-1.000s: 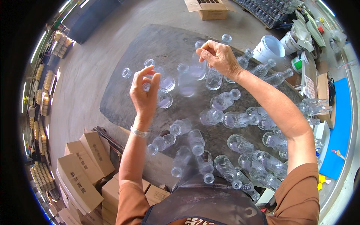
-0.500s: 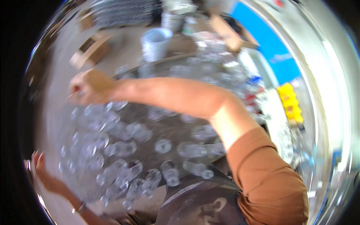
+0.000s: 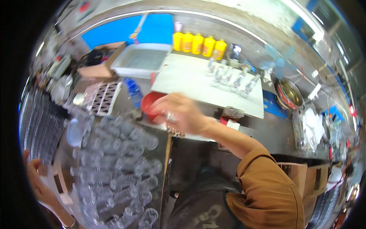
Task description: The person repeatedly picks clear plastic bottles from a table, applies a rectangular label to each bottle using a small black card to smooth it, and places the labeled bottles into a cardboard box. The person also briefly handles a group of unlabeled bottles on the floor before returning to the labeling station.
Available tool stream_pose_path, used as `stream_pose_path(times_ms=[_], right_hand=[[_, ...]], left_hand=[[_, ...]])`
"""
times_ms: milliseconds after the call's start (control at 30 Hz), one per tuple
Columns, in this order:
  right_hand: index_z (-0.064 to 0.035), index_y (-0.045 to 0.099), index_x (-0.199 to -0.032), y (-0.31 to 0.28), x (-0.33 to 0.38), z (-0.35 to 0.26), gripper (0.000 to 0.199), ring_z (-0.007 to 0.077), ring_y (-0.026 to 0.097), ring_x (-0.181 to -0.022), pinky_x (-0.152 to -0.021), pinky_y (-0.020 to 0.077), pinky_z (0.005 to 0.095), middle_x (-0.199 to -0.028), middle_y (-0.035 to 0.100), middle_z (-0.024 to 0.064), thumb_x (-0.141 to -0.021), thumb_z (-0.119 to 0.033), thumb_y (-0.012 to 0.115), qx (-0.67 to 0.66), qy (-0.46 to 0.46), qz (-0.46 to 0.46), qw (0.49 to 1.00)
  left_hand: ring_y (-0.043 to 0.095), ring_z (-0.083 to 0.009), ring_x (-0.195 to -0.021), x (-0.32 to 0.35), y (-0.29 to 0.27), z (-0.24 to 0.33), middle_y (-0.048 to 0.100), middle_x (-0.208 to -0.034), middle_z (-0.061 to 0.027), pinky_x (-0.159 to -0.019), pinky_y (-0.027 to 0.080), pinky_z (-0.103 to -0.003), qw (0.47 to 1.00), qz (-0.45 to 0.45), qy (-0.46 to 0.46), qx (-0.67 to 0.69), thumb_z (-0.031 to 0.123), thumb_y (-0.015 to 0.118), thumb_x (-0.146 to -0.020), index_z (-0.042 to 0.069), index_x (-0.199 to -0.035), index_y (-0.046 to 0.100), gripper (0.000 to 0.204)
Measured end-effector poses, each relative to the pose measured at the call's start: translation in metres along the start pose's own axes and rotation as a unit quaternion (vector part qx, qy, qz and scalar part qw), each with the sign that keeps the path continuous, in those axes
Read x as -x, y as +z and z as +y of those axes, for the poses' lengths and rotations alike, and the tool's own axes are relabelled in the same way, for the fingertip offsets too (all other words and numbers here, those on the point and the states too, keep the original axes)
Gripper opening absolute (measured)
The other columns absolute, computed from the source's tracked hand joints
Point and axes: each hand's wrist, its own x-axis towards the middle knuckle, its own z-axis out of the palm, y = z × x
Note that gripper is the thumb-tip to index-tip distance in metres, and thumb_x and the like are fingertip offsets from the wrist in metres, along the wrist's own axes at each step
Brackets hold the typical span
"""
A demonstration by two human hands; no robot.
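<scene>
My right hand (image 3: 178, 113) is at the near left edge of a white board (image 3: 179, 74), over the right side of a red cup (image 3: 146, 101). Its fingers are curled and smeared by motion, with a small shiny, silvery piece (image 3: 171, 117) at them, too blurred to name. Just below that hand, several small metallic pieces (image 3: 176, 133) lie at the board's edge. My left hand (image 3: 40, 185) is at the far left with its fingers apart and holds nothing. Between the hands, many clear glass bottles (image 3: 127, 179) lie on a dark table.
Yellow bottles (image 3: 197, 44) line the back of the board, with clear bottles (image 3: 232, 78) standing on it. Beyond the red cup are a blue bottle (image 3: 133, 91), a slotted tray (image 3: 105, 98) and a white water basin (image 3: 141, 72). A small blue fan (image 3: 280, 61) stands at right.
My view has turned right, from the bottle-covered table toward the white board. My right hand, earlier a closed fist above the bottles, is now by the red cup. My left hand stays out left.
</scene>
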Motion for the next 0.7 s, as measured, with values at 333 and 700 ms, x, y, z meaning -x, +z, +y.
stream_pose_path(times_ms=[333,700], right_hand=[[0.0009,0.064,-0.115,-0.302,0.248,0.309,0.038,0.0337,0.060,-0.115,-0.100,0.0466,0.0402,-0.121,0.065,0.0172,-0.086,-0.021,0.072,0.404,0.412,0.185,0.795],[-0.0015,0.070,-0.107,-0.287,0.255,0.375,0.020,0.0244,0.067,-0.076,-0.071,0.0523,0.0320,-0.101,0.072,0.0133,-0.088,-0.010,0.069,0.150,0.516,0.245,0.807]], left_hand=[[0.063,-0.0290,-0.118,-0.140,0.406,0.461,0.064,-0.128,-0.0183,-0.102,0.048,-0.038,0.857,-0.255,0.083,0.440,0.017,0.070,-0.092,0.003,-0.136,0.058,0.048],[0.065,-0.0254,-0.089,-0.080,0.647,0.620,0.066,-0.106,-0.0156,-0.082,0.051,-0.038,0.848,-0.166,-0.046,0.501,0.013,0.065,-0.094,0.003,-0.119,0.065,0.027]])
